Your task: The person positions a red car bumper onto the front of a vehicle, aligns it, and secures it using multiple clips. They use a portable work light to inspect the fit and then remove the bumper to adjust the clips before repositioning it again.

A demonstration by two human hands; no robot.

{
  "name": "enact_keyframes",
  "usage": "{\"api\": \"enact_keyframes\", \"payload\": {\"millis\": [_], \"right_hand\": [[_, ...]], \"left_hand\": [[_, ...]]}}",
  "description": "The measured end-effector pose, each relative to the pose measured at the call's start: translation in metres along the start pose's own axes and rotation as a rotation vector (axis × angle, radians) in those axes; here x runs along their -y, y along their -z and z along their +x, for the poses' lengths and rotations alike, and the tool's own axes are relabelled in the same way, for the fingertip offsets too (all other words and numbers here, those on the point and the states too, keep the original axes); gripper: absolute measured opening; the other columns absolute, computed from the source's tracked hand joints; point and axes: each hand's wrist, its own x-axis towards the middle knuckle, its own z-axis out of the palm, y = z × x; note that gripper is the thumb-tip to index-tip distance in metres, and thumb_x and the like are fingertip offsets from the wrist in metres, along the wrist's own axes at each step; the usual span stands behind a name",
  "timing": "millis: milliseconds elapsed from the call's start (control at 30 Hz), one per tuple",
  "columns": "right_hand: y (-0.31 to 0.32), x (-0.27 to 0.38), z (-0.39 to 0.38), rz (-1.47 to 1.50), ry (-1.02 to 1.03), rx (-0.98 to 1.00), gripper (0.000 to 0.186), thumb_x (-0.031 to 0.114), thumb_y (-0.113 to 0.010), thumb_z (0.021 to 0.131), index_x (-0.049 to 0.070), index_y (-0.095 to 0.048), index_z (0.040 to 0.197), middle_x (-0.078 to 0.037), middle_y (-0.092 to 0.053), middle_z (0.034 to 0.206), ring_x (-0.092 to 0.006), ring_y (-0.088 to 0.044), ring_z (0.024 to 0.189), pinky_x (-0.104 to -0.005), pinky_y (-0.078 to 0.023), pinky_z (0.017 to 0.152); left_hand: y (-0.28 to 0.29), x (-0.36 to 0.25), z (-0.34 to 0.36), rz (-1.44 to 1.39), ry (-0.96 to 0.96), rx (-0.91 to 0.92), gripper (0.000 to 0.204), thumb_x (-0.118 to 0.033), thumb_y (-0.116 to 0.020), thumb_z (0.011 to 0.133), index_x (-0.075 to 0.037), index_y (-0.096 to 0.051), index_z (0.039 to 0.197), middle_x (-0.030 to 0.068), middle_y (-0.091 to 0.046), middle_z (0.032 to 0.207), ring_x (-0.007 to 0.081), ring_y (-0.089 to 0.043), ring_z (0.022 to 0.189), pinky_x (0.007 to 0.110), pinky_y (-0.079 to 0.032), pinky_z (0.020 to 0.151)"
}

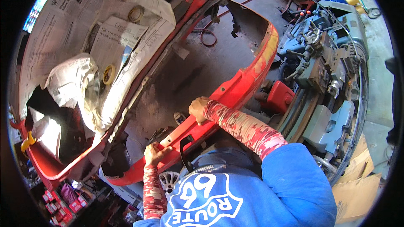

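Note:
A long red car bumper (235,87) spans the middle in front of my body, curving from the lower left to the upper right. Its far right end shows yellowish worn patches. My left hand (155,154) grips the upper edge near the left part, thumb lying along the red face. Farther along the same edge, my right hand (198,110) is closed over the bumper, its fingertips hidden behind it. A black strap-like piece (184,153) hangs at the bumper between my hands and my shirt. Both forearms wear red-patterned sleeves.
At left stands a red car body (71,166) masked with newspaper (113,44); tape rolls (108,74) lie on the paper. A metal lathe (320,63) fills the right side, with a red container (280,96) beside it. Cardboard (357,197) lies lower right; a red hose (207,38) crosses the floor.

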Motion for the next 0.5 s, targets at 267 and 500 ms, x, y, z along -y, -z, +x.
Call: {"api": "enact_keyframes", "payload": {"millis": [267, 500], "right_hand": [[-0.01, 0.0, -0.02, -0.037, -0.002, -0.054, 0.05, 0.035, -0.089, 0.065, 0.013, -0.078, 0.109, -0.015, -0.074, 0.114, -0.0349, -0.069, 0.112, -0.0499, -0.056, 0.094], [-0.005, 0.004, -0.021, -0.073, 0.078, -0.087, 0.049, 0.042, -0.088, 0.069, 0.013, -0.078, 0.107, -0.015, -0.076, 0.109, -0.0346, -0.072, 0.107, -0.0486, -0.058, 0.092]], "left_hand": [[-0.008, -0.026, -0.029, 0.006, 0.036, -0.004, 0.07, -0.07, -0.084, 0.065, -0.002, -0.066, 0.071, 0.0178, -0.069, 0.069, 0.0338, -0.07, 0.069, 0.047, -0.053, 0.067], [-0.011, -0.02, -0.043, -0.067, 0.073, -0.013, 0.073, -0.073, -0.08, 0.067, -0.003, -0.071, 0.082, 0.0209, -0.069, 0.076, 0.0387, -0.07, 0.077, 0.051, -0.05, 0.069]]}}
